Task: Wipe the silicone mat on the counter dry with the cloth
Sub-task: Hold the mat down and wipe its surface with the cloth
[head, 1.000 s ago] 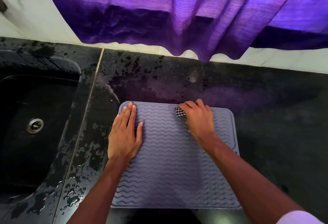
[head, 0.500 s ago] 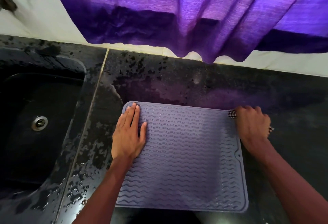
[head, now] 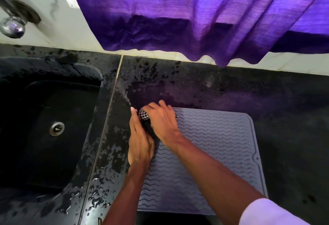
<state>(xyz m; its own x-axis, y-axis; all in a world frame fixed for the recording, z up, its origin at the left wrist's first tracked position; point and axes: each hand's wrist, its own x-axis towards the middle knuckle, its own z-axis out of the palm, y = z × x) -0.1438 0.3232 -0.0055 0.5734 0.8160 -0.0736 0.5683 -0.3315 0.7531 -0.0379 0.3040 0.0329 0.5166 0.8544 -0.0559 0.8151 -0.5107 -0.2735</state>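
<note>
A grey silicone mat [head: 213, 146] with a wavy ridged surface lies flat on the black counter [head: 284, 100]. My right hand [head: 161, 123] grips a bunched black-and-white checked cloth [head: 143, 115] at the mat's far left corner. Only a small part of the cloth shows past the knuckles. My left hand [head: 139, 141] lies along the mat's left edge with straight fingers, pressing down, right beside the cloth.
A black sink [head: 53, 126] with a metal drain [head: 57, 128] sits to the left, its rim and the counter strip beside it beaded with water. A purple curtain [head: 195, 19] hangs over the back wall. A chrome tap [head: 12, 26] shows at top left.
My right hand swept the cloth from the mat's far right corner across to its far left corner. My left hand stayed along the left edge. The camera view shifted left.
</note>
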